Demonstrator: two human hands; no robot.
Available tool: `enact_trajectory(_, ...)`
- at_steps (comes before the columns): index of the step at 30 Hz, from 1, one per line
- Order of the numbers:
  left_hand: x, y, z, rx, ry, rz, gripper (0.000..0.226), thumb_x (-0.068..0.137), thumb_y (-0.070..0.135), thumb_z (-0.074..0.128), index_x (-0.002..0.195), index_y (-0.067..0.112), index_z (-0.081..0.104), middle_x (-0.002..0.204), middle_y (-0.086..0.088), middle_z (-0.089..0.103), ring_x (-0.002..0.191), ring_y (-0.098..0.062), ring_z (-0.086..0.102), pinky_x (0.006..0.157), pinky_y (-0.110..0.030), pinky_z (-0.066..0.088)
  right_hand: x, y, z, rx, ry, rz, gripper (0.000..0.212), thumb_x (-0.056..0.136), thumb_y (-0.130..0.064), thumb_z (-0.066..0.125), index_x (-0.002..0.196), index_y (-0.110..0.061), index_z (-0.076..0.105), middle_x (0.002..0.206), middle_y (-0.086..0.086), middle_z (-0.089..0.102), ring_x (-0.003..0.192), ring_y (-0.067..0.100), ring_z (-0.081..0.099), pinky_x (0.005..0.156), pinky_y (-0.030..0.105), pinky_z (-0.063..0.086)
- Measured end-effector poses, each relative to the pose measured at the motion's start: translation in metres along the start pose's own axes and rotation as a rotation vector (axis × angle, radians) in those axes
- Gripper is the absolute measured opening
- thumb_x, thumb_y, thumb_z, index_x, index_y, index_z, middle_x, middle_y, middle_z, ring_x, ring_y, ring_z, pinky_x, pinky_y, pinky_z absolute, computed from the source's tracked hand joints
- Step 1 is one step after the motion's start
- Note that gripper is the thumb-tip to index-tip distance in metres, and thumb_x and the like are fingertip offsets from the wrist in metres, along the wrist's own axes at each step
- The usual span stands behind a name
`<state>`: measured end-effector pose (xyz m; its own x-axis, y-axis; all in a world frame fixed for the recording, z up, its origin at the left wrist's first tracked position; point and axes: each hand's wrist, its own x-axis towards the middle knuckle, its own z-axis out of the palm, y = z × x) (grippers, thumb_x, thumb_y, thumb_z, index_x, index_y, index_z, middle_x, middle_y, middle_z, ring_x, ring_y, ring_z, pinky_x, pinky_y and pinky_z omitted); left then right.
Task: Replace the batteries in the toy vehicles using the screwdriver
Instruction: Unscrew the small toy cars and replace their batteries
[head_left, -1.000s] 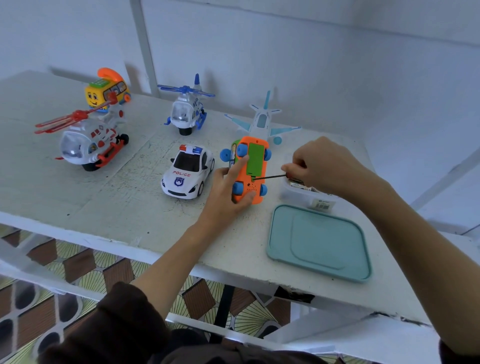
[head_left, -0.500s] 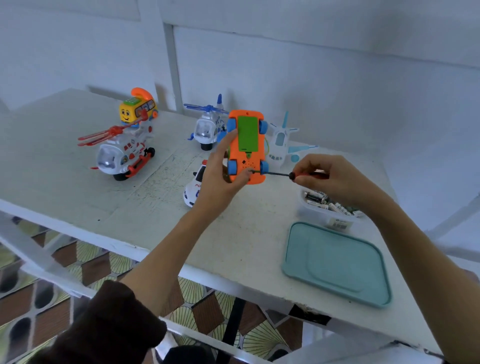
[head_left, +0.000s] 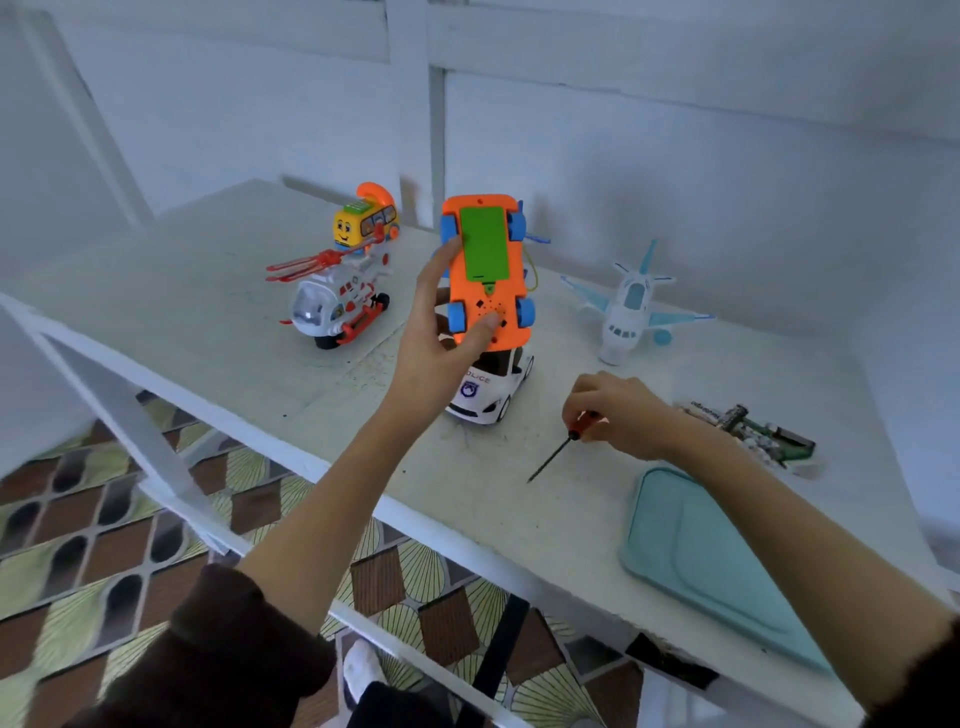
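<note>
On the white bench, everything is placed from the police car near the middle. Far to its left and behind stands a red-and-white helicopter, with a yellow bus just behind that. The left hand holds an orange car raised above the police car, underside facing the camera, green battery cover shut; its grip is clamped on the toy, thumb pressing the underside, fingers along the left edge. Right of the police car the right hand pinches a screwdriver, tip pointing down-left at the bench. Behind and right sits a white plane. Farther right are batteries and, nearer, a teal tray.
</note>
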<state>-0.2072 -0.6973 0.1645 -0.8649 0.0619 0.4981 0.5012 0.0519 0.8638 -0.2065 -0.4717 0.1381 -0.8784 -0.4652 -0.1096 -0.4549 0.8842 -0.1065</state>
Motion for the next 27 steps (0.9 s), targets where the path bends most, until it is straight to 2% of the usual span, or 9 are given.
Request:
enact_trajectory(3, -0.003, 0.0, 0.0, -0.004, -0.01, -0.022, 0.059, 0.092, 0.005, 0.058, 0.136, 0.03, 0.027, 0.109, 0.008, 0.054, 0.096, 0.003, 0.06, 0.072, -0.016, 0.052, 0.002, -0.001, 0.01, -0.085, -0.016, -0.02, 0.017, 0.088, -0.015, 0.058, 0.104, -0.021, 0.06, 0.113, -0.002, 0.05, 0.104, 0.017, 0.043, 0.09, 0.032, 0.034)
enact_trajectory(7, -0.003, -0.002, 0.002, -0.007, -0.011, -0.048, 0.059, 0.092, 0.007, 0.059, 0.134, 0.037, 0.028, 0.11, 0.012, 0.054, 0.099, -0.002, 0.061, 0.073, -0.018, 0.053, 0.003, -0.001, 0.013, -0.118, -0.013, 0.006, 0.019, 0.087, -0.016, 0.058, 0.106, -0.022, 0.058, 0.113, -0.003, 0.049, 0.105, 0.016, 0.041, 0.093, 0.032, 0.032)
enact_trajectory(12, 0.0, -0.003, 0.007, -0.003, -0.033, -0.045, 0.058, 0.092, 0.007, 0.058, 0.132, 0.037, 0.028, 0.111, 0.008, 0.053, 0.096, 0.004, 0.06, 0.072, -0.019, 0.054, 0.0, 0.001, 0.011, -0.114, -0.07, 0.027, 0.027, 0.084, -0.018, 0.062, 0.11, -0.025, 0.055, 0.12, -0.003, 0.044, 0.11, 0.016, 0.038, 0.1, 0.036, 0.028)
enact_trajectory(14, 0.002, -0.003, 0.007, -0.003, -0.038, -0.043, 0.058, 0.093, 0.008, 0.058, 0.132, 0.037, 0.028, 0.113, 0.005, 0.052, 0.096, 0.004, 0.061, 0.072, -0.02, 0.054, -0.002, 0.001, -0.001, -0.004, -0.035, 0.045, 0.031, 0.081, -0.016, 0.066, 0.109, -0.021, 0.055, 0.118, 0.001, 0.041, 0.107, 0.017, 0.038, 0.097, 0.036, 0.034)
enact_trajectory(17, 0.006, -0.003, 0.006, -0.012, -0.033, -0.05, 0.059, 0.092, 0.009, 0.059, 0.133, 0.039, 0.028, 0.113, 0.008, 0.053, 0.097, 0.002, 0.061, 0.073, -0.022, 0.055, 0.001, -0.005, -0.034, 0.269, 0.224, 0.023, 0.021, 0.081, -0.011, 0.066, 0.098, -0.012, 0.054, 0.107, 0.002, 0.04, 0.092, 0.012, 0.041, 0.091, 0.034, 0.043)
enact_trajectory(20, 0.012, 0.0, 0.002, 0.0, -0.017, -0.036, 0.059, 0.09, 0.017, 0.061, 0.133, 0.041, 0.029, 0.109, 0.009, 0.056, 0.094, -0.002, 0.063, 0.073, -0.026, 0.056, 0.016, -0.023, -0.072, 0.467, 0.534, -0.015, 0.016, 0.087, -0.013, 0.061, 0.098, -0.013, 0.05, 0.106, 0.003, 0.044, 0.081, 0.008, 0.048, 0.075, 0.015, 0.044)
enact_trajectory(22, 0.018, 0.002, -0.003, 0.007, -0.005, -0.021, 0.059, 0.091, 0.016, 0.061, 0.136, 0.037, 0.028, 0.108, 0.006, 0.057, 0.092, -0.001, 0.063, 0.071, -0.025, 0.056, 0.032, -0.037, -0.094, 0.613, 0.613, -0.054, 0.022, 0.09, -0.017, 0.057, 0.11, -0.013, 0.049, 0.113, 0.006, 0.047, 0.082, 0.007, 0.051, 0.071, 0.01, 0.042)
enact_trajectory(24, 0.025, 0.004, -0.013, 0.022, 0.006, -0.001, 0.059, 0.092, 0.015, 0.06, 0.137, 0.035, 0.028, 0.107, 0.005, 0.058, 0.091, -0.002, 0.063, 0.067, -0.021, 0.053, 0.052, -0.052, -0.112, 0.72, 0.587, -0.053, 0.034, 0.093, -0.025, 0.053, 0.124, -0.015, 0.044, 0.119, 0.003, 0.049, 0.086, 0.013, 0.056, 0.072, 0.019, 0.048)
enact_trajectory(27, 0.033, 0.005, -0.035, 0.032, 0.034, 0.029, 0.058, 0.09, 0.02, 0.06, 0.135, 0.04, 0.029, 0.109, 0.003, 0.059, 0.094, -0.008, 0.062, 0.066, -0.021, 0.052, 0.085, -0.074, -0.128, 0.803, 0.525, -0.071, 0.041, 0.093, -0.03, 0.051, 0.131, -0.018, 0.038, 0.119, 0.0, 0.052, 0.084, 0.016, 0.06, 0.074, 0.033, 0.053)
